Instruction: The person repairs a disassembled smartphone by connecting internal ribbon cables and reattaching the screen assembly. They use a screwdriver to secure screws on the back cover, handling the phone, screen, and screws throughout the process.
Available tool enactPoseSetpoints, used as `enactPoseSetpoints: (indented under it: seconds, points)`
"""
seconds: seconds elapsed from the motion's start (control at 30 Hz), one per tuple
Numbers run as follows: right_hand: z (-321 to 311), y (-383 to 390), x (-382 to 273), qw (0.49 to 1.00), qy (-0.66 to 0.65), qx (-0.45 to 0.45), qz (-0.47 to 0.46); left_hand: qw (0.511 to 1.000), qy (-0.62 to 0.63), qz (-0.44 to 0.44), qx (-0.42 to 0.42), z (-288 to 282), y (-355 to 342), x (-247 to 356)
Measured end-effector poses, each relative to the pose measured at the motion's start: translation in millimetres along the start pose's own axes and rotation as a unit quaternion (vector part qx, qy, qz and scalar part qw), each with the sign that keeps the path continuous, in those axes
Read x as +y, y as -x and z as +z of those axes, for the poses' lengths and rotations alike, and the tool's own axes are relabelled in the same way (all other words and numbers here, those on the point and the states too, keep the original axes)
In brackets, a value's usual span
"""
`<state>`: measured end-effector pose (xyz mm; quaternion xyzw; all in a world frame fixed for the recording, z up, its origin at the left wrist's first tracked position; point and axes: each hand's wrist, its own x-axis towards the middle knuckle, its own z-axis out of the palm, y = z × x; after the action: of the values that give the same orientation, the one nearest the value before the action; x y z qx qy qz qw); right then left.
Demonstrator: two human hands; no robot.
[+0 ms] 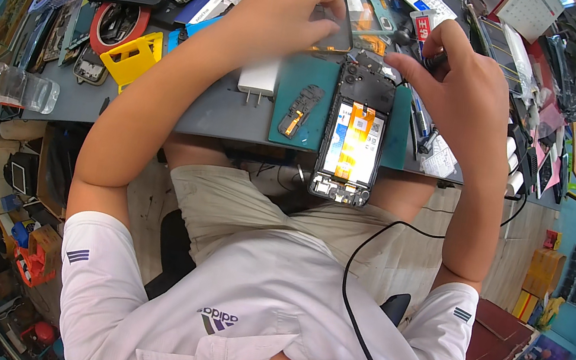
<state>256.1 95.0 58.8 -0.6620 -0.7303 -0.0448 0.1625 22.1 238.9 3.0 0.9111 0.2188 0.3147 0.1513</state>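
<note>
My left hand (292, 11) hangs over a dark phone frame (336, 43) at the back of the desk. Its fingers are bent, thumb and forefinger apart, with nothing visible between them. At the right, my right hand (463, 76) is curled round something dark that I cannot make out. A thin pale rod (375, 33) with a dark end lies between the hands. Below them an opened phone (355, 138) shows its battery and orange flex cable, its lower end jutting over the desk's front edge. A loose black phone inner cover (303, 111) rests on the green mat (288, 82).
A white charger (259, 76) lies left of the mat, beside a yellow stand (131, 59) and a red tape roll (117, 29). Phone parts crowd the back. A clear plastic box (22, 89) sits at the left edge. A black cable (367, 253) crosses before my body.
</note>
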Motion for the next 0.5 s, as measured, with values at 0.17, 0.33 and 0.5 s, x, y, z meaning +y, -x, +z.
enactPoseSetpoints:
  seconds: [0.17,0.33,0.5]
  points:
    - [2.6,2.5,4.0,0.984,-0.123,0.062,-0.113,0.999,-0.042,0.000,0.014,9.6,1.0,-6.3]
    - [-1.4,0.4,-3.6,0.999,0.008,0.029,-0.025,0.998,-0.040,-0.036,-0.010,10.2,-0.6,-9.2]
    - [-1.4,0.5,-7.0,0.976,-0.160,0.091,-0.115,0.993,-0.118,-0.002,0.014,23.2,3.6,-26.8]
